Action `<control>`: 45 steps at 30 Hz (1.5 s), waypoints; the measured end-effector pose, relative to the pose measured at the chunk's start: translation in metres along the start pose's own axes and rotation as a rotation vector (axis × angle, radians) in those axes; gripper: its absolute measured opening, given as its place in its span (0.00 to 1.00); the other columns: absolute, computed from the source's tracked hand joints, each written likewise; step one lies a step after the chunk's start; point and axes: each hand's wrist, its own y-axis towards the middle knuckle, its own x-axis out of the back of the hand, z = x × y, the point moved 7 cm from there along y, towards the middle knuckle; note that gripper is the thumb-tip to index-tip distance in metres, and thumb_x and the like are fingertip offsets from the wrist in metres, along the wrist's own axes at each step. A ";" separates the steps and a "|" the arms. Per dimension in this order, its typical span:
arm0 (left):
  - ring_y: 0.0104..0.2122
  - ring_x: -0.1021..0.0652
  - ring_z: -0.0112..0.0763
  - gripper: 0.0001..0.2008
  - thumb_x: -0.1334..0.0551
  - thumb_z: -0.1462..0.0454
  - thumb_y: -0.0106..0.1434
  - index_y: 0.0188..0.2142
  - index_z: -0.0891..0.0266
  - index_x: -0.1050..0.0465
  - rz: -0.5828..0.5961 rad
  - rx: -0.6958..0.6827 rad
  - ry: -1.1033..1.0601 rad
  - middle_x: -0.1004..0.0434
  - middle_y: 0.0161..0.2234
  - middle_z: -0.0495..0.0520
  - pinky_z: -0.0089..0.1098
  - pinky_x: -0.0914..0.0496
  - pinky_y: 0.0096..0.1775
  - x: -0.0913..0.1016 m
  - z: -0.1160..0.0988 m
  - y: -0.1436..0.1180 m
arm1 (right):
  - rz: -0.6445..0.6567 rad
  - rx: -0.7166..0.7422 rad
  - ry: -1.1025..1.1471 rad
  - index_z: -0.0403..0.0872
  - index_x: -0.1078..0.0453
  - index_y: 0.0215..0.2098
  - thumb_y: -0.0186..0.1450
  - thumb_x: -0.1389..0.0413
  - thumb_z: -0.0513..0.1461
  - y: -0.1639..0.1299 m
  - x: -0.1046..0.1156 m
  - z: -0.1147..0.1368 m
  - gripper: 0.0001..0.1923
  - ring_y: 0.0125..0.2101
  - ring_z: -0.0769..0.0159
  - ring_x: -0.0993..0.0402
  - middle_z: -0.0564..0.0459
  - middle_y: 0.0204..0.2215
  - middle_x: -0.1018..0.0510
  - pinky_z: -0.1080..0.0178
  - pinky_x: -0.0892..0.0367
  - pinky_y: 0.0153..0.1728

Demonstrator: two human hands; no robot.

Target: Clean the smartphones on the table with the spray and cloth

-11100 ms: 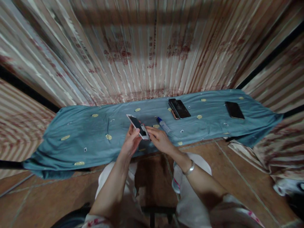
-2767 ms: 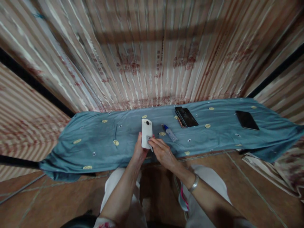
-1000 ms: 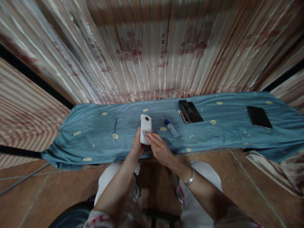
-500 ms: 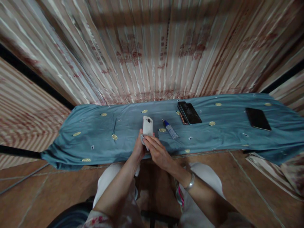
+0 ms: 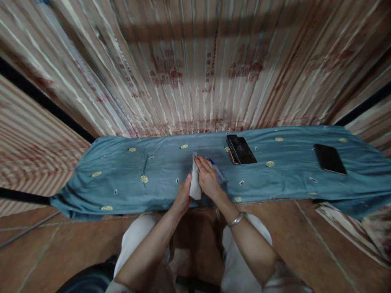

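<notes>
My left hand (image 5: 183,194) grips a white phone (image 5: 192,173) by its lower side, above the near half of the cloth-covered table. The phone is tilted up on edge, so its camera does not show. My right hand (image 5: 208,177) presses a pale wiping cloth (image 5: 196,190) against the phone, its fingers closed and laid along the upper part. Most of the phone is hidden behind the cloth and fingers. Right beside my right hand lies a clear bottle with a blue top (image 5: 218,172), partly covered by that hand.
A teal patterned cloth (image 5: 165,162) covers the long narrow table. Stacked dark phones (image 5: 244,150) lie right of the middle, and a black tablet-like device (image 5: 330,158) lies farther right. A striped curtain (image 5: 195,81) hangs behind, with dark poles (image 5: 70,110) at the sides.
The phone has turned from showing its back and camera to standing on edge. My right hand has moved up along it with the cloth, now partly covering the bottle.
</notes>
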 end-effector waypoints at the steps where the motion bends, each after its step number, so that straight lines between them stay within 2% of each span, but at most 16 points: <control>1: 0.34 0.20 0.41 0.26 0.34 0.47 0.53 0.36 0.70 0.21 -0.001 0.000 -0.014 0.20 0.26 0.59 0.32 0.29 0.33 0.000 -0.001 0.000 | -0.001 -0.012 0.001 0.43 0.40 0.64 0.66 0.59 0.29 0.000 -0.001 -0.004 0.28 0.61 0.58 0.39 0.42 0.59 0.32 0.49 0.41 0.62; 6: 0.32 0.20 0.39 0.20 0.40 0.52 0.62 0.38 0.69 0.22 -0.060 0.042 -0.091 0.19 0.28 0.59 0.35 0.25 0.35 0.001 -0.003 0.004 | 0.001 -0.059 0.039 0.42 0.40 0.63 0.66 0.60 0.29 -0.002 -0.007 -0.018 0.28 0.61 0.59 0.40 0.41 0.60 0.33 0.48 0.43 0.63; 11: 0.34 0.19 0.36 0.19 0.47 0.56 0.68 0.45 0.66 0.24 -0.067 0.080 -0.211 0.18 0.34 0.58 0.35 0.25 0.39 0.002 -0.010 0.002 | 0.012 -0.067 0.093 0.42 0.39 0.62 0.64 0.60 0.28 -0.001 -0.010 -0.015 0.29 0.61 0.59 0.40 0.42 0.60 0.33 0.47 0.43 0.63; 15: 0.35 0.19 0.34 0.20 0.49 0.57 0.69 0.46 0.66 0.24 -0.097 0.072 -0.277 0.17 0.35 0.57 0.32 0.26 0.40 0.011 -0.017 0.002 | 0.031 -0.017 0.114 0.44 0.37 0.62 0.65 0.59 0.28 -0.003 -0.011 0.000 0.29 0.59 0.59 0.37 0.44 0.59 0.31 0.49 0.39 0.61; 22: 0.29 0.21 0.30 0.18 0.39 0.54 0.62 0.38 0.68 0.22 -0.161 -0.056 -0.261 0.18 0.29 0.54 0.27 0.30 0.33 0.036 -0.027 0.004 | 0.030 0.182 0.110 0.42 0.37 0.61 0.69 0.59 0.31 -0.022 -0.011 0.040 0.25 0.55 0.58 0.33 0.40 0.54 0.27 0.52 0.33 0.56; 26: 0.27 0.22 0.29 0.18 0.36 0.52 0.59 0.34 0.68 0.22 -0.191 -0.085 -0.265 0.19 0.28 0.54 0.27 0.31 0.33 0.042 -0.031 0.004 | 0.012 0.256 0.116 0.44 0.41 0.64 0.70 0.60 0.30 -0.033 -0.008 0.057 0.26 0.55 0.58 0.33 0.40 0.53 0.26 0.53 0.30 0.54; 31: 0.29 0.20 0.35 0.25 0.41 0.48 0.61 0.36 0.71 0.22 -0.139 -0.076 -0.222 0.18 0.29 0.60 0.31 0.28 0.37 0.041 -0.034 0.006 | 0.010 0.314 0.145 0.47 0.48 0.68 0.69 0.59 0.29 -0.043 -0.002 0.076 0.29 0.55 0.58 0.33 0.41 0.53 0.27 0.54 0.28 0.52; 37: 0.26 0.21 0.32 0.27 0.45 0.47 0.63 0.36 0.71 0.22 -0.138 -0.016 -0.219 0.19 0.29 0.60 0.29 0.28 0.33 0.041 -0.030 0.011 | 0.032 0.377 0.150 0.44 0.53 0.69 0.69 0.57 0.28 -0.048 0.003 0.096 0.31 0.57 0.57 0.34 0.40 0.54 0.27 0.52 0.30 0.55; 42: 0.28 0.21 0.33 0.26 0.47 0.48 0.65 0.36 0.69 0.22 -0.093 0.077 -0.205 0.20 0.28 0.59 0.31 0.26 0.37 0.032 -0.018 0.016 | 0.036 0.334 0.151 0.47 0.56 0.70 0.70 0.59 0.29 -0.043 0.002 0.089 0.31 0.59 0.57 0.36 0.41 0.57 0.30 0.51 0.31 0.56; 45: 0.34 0.20 0.35 0.17 0.43 0.55 0.65 0.34 0.65 0.22 -0.096 0.035 -0.178 0.19 0.31 0.58 0.34 0.26 0.42 0.027 -0.011 0.016 | 0.030 0.295 0.154 0.46 0.54 0.69 0.70 0.60 0.29 -0.038 0.000 0.076 0.30 0.60 0.58 0.38 0.41 0.58 0.32 0.51 0.33 0.58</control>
